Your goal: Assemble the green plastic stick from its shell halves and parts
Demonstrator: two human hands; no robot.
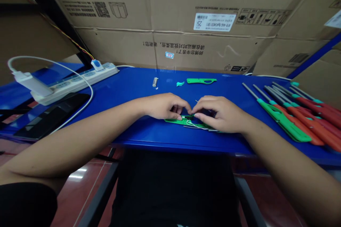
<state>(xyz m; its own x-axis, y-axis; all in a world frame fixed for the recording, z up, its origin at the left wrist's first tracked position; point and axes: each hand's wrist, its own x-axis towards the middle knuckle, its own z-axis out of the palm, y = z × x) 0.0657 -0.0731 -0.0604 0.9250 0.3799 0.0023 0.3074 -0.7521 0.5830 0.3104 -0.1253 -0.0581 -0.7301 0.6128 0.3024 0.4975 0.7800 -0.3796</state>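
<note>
Left hand (170, 107) and right hand (223, 114) curl over the wired green shell (172, 121), apparently steadying it; whether either grips anything, I cannot tell. Beyond the shell lie a green cover (195, 81), teal piece (180, 84) and metal cylinder (155, 82), likely for easy reach.

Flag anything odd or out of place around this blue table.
The big brown cardboard box behind the blue table looks upside down: its printing is inverted. The open green plastic casing has thin white wires exposed, but seems taken apart rather than broken.
</note>
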